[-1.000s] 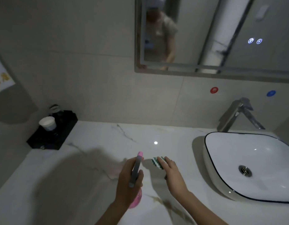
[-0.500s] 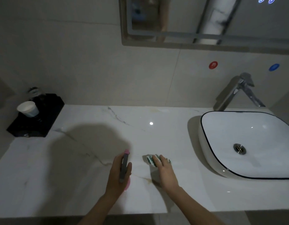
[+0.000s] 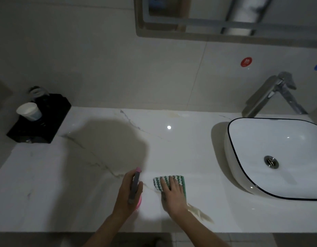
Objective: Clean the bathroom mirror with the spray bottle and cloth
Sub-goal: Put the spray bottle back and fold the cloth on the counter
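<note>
Head view, lower centre of the frame. The left hand (image 3: 127, 192) is wrapped around the bottle (image 3: 135, 186), a pink body with a grey spray head, standing on the desk (image 3: 83, 175). Just right of it, the right hand (image 3: 173, 195) lies flat, fingers nearly straight, on the cloth (image 3: 169, 182), a green-and-white striped pad resting on the desk. The mirror (image 3: 225, 31) hangs at the upper edge; the basin (image 3: 279, 157) sits at right. The bottle is probably light and rigid, best held at the neck with a finger on the trigger. The cloth looks soft and limp: gather it in the palm.
</note>
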Demonstrator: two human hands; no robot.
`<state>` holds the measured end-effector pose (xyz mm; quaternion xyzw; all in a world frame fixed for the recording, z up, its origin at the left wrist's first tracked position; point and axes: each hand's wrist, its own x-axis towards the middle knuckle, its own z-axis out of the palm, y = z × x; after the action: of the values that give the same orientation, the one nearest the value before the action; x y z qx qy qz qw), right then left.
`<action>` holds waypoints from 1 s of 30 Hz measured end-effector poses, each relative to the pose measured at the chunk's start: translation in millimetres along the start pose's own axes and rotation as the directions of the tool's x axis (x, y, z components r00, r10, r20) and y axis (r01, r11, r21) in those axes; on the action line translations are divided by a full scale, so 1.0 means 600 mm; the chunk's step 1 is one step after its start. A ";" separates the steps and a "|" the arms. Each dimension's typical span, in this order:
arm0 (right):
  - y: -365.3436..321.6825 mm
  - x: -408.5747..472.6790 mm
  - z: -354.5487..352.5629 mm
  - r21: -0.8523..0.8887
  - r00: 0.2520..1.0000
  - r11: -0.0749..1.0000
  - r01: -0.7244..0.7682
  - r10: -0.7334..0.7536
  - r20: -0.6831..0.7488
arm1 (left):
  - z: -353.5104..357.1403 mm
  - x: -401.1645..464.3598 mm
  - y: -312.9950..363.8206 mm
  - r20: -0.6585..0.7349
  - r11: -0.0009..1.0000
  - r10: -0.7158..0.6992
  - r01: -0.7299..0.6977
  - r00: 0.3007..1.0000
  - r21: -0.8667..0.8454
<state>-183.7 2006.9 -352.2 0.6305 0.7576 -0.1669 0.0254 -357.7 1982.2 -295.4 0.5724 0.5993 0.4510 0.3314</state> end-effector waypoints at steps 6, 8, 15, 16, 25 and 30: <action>0.008 -0.018 0.008 -0.009 0.997 0.999 0.043 -0.042 0.063 | -0.001 0.001 0.004 0.009 0.998 -0.047 0.047 0.999 -0.037; 0.012 -0.018 0.008 -0.014 0.996 0.998 0.061 -0.060 0.073 | -0.006 0.000 -0.001 0.022 0.998 -0.063 0.063 0.998 -0.021; -0.017 -0.019 -0.057 0.099 0.968 0.966 0.239 -0.244 0.050 | -0.018 -0.005 -0.024 0.037 0.993 -0.115 0.116 0.993 -0.016; -0.025 -0.017 -0.060 0.125 0.958 0.951 0.283 -0.287 0.011 | -0.020 -0.006 -0.020 0.024 0.992 -0.121 0.121 0.992 -0.031; -0.092 -0.020 -0.063 0.248 0.884 0.867 0.432 -0.461 0.075 | -0.045 -0.041 0.000 -0.020 0.984 -0.176 0.177 0.984 0.031; -0.104 -0.014 -0.051 0.293 0.875 0.854 0.430 -0.474 0.096 | -0.054 -0.067 0.004 -0.077 0.963 -0.263 0.267 0.962 0.043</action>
<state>-237.0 1998.6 -307.3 0.4158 0.8511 -0.3185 -0.0361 -381.4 1937.2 -285.8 0.4795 0.6934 0.4064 0.3522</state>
